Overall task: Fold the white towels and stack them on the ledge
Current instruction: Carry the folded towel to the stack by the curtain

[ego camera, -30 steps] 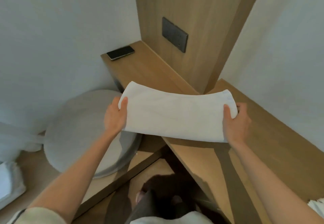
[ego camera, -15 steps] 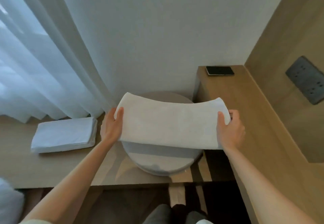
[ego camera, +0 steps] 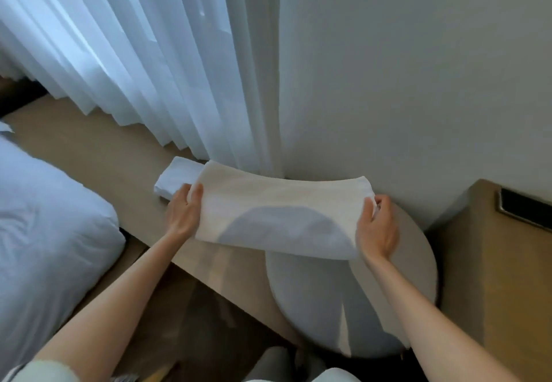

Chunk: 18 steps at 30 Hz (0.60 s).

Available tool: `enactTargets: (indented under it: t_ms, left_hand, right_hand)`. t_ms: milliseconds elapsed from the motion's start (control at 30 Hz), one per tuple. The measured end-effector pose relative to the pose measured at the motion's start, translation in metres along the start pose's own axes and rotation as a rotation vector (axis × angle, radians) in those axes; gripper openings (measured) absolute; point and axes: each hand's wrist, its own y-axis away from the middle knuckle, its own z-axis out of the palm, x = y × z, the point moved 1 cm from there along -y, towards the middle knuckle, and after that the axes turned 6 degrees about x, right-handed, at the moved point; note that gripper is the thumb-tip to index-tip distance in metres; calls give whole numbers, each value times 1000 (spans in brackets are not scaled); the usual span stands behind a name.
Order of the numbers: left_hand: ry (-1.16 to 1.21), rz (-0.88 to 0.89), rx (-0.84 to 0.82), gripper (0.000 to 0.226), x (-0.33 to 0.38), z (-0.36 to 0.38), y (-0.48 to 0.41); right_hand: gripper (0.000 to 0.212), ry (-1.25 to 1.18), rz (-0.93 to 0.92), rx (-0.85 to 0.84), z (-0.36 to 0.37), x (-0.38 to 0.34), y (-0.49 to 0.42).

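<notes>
Here, the folded white towel (ego camera: 277, 217) hangs in the air, stretched flat between the two hands and sagging a little in the middle. The left hand (ego camera: 182, 214) grips its left end, thumb on top and the other fingers (ego camera: 197, 193) tucked beneath. The right hand (ego camera: 378, 229) grasps the right end, its fingers (ego camera: 380, 202) curled over the far corner.

Just beyond the left fingers, a second folded towel (ego camera: 176, 177) lies on the pale wooden ledge (ego camera: 98, 154), partly hidden by the held one. Below the right fingers and the towel's right half sits a round grey top (ego camera: 418, 262); whether it is a stool or a small table cannot be told.

The ledge runs away to the left of the left fingers, under the hem of a sheer white curtain (ego camera: 149, 53) with daylight behind it. Past the right fingers rises a plain pale wall (ego camera: 418, 67). Farther right of them stands a wooden counter (ego camera: 507, 277) with a dark phone (ego camera: 525, 211) lying on it. Well to the left of the left fingers, a bed (ego camera: 44, 232) with white bedding fills the corner, and a dark floor (ego camera: 209, 322) shows beneath the forearms.
</notes>
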Motion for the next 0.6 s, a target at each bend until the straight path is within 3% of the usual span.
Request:
enactTargets:
  t_ms: [300,600]
  left_hand:
    - [-159,-131,157,43,-36,-34,-56]
    - [-178,-165,159,42,-99,-49,-175]
  right_hand:
    - [19,-40,-66,-131,92,-61,-12]
    - [19,-37,-27,-119,211,-111,13]
